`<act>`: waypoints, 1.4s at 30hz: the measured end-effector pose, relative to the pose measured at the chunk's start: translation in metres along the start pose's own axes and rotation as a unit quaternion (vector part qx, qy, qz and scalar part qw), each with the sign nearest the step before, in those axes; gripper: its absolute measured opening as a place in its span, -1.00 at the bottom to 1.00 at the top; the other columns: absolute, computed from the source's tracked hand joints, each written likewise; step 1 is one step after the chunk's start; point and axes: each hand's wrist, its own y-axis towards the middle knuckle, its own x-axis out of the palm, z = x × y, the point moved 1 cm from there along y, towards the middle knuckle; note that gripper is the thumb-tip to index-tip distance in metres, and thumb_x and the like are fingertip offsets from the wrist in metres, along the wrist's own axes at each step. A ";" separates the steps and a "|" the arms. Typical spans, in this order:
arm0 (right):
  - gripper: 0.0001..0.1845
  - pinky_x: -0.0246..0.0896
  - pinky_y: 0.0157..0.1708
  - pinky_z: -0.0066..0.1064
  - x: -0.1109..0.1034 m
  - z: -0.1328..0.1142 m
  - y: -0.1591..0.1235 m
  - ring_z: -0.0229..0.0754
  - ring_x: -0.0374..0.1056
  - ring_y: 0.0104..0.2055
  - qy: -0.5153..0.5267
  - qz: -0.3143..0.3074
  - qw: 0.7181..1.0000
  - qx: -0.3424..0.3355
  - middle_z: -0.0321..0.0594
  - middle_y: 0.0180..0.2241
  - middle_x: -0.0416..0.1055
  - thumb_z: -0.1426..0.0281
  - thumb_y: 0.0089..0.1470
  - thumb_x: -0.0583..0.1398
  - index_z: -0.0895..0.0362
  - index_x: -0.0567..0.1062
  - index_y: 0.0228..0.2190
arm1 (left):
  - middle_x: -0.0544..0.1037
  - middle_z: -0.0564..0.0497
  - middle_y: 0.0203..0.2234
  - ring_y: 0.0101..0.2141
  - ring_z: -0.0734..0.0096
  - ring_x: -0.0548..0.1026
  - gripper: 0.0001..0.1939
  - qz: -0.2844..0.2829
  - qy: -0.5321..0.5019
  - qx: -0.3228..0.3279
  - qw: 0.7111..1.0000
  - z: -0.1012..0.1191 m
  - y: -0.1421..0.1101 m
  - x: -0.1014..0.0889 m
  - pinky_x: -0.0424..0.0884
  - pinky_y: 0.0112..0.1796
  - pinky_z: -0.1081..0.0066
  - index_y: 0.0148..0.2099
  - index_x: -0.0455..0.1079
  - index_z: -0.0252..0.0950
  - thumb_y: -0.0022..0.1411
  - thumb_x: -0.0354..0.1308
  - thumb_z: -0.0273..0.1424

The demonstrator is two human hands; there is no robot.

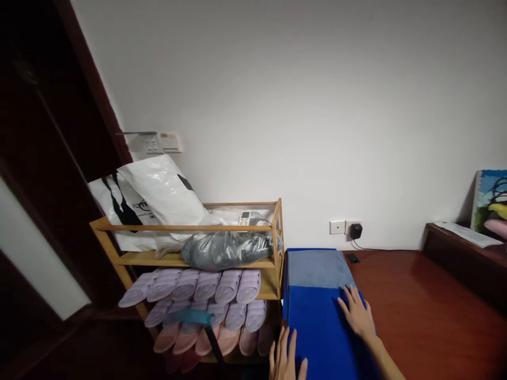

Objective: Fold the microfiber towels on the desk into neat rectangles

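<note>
A bright blue folded piece [320, 322], box-like with a grey-blue panel [315, 268] at its far end, lies on the reddish-brown wooden top; I cannot tell just what it is. My right hand [358, 312] rests flat near its right edge, fingers spread. At the bottom of the view, my left hand [284, 356] is by its left edge with the fingers stretched out and apart. Neither hand holds anything. The lower part of the left hand is cut off by the frame.
Left stands a wooden shoe rack [222, 228] with several lilac slippers [208, 285], a white bag [158, 195], a grey plastic bundle [225, 249] and a remote control [244, 217]. A black plug [355, 230] sits in the wall. A dark raised shelf [455, 253] stands right.
</note>
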 end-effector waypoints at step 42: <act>-0.22 -0.03 0.15 0.08 -0.017 0.052 -0.180 0.03 -0.02 0.26 -0.030 0.006 0.999 -0.026 -0.13 0.23 0.07 -0.13 0.04 -0.10 0.00 0.10 0.19 | 0.07 -0.01 0.26 0.24 0.13 0.00 -0.40 -0.160 -0.053 0.034 0.985 0.011 -0.039 -0.057 0.00 0.15 -0.05 0.29 -0.01 -0.11 0.30 -0.34 -0.02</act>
